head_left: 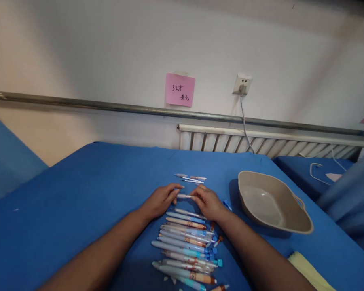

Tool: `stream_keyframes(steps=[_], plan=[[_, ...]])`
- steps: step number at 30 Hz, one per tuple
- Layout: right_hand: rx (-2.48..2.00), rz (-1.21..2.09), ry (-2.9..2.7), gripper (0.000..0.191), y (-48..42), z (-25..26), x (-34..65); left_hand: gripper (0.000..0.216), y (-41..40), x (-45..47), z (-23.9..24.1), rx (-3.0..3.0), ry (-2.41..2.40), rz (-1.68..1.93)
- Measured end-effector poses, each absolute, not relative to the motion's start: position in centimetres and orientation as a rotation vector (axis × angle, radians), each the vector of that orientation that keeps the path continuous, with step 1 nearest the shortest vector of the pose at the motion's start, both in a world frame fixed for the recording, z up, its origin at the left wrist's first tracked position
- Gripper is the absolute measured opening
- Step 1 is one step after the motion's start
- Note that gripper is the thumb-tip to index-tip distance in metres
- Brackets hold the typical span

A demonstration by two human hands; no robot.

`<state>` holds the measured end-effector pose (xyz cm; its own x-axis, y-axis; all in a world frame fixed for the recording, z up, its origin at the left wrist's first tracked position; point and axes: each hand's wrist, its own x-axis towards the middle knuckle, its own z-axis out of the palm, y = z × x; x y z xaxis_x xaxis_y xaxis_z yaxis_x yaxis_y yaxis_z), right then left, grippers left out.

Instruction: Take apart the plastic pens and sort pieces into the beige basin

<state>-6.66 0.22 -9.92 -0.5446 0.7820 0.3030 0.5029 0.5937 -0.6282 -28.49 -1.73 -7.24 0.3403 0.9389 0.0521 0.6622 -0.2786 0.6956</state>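
Observation:
Between my two hands lies a light-coloured pen (184,196), held level above the blue tablecloth. My left hand (164,200) pinches its left end with thumb and fingers. At the pen's right end, the fingers of my right hand (209,202) are closed on it. Just beyond the hands are thin white refills (193,180), a grey pen barrel part (180,175) and a patterned barrel part (198,178). Closer to me, several pens (185,230) in blue, grey and orange lie side by side. A small blue clip piece (227,205) rests right of my right wrist.
A beige plastic basin (261,198) stands on the right of the table (79,194). Yellow cloth or paper (309,270) lies at the near right. Behind are a radiator (212,139), a metal rail (124,107) and a plugged-in cable (243,113).

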Motion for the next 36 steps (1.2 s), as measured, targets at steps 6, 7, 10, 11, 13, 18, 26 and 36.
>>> stream_keyframes(steps=[6,7,10,11,13,18,26,36], plan=[[-1.011,0.638,-2.253,0.009,0.2,-10.1,-6.8,0.043,-1.7,-28.5,-7.3,2.153,1.324,0.773],[-1.006,0.639,-2.246,0.009,0.2,-10.2,-6.8,0.040,-1.7,-28.5,-7.4,2.160,1.316,0.773],[-0.978,0.639,-2.249,0.009,0.2,-10.2,-6.9,0.037,-1.6,-28.5,-7.4,2.104,1.395,0.681],[-0.968,0.636,-2.258,0.009,0.2,-10.1,-6.9,0.039,-1.6,-28.5,-7.4,2.081,1.425,0.645],[-0.969,0.631,-2.267,0.009,0.1,-10.1,-6.9,0.041,-1.6,-28.5,-7.3,2.062,1.440,0.636],[-0.991,0.646,-2.222,0.009,0.1,-10.0,-6.9,0.047,-1.9,-28.3,-7.2,2.212,1.278,0.806],[-1.047,0.633,-2.195,0.009,0.7,-10.3,-6.4,0.040,-1.3,-29.1,-7.1,2.025,1.515,0.719],[-1.376,0.466,-2.242,0.014,2.3,-10.3,-4.7,0.043,0.2,-30.5,-8.9,1.827,1.665,1.009]])
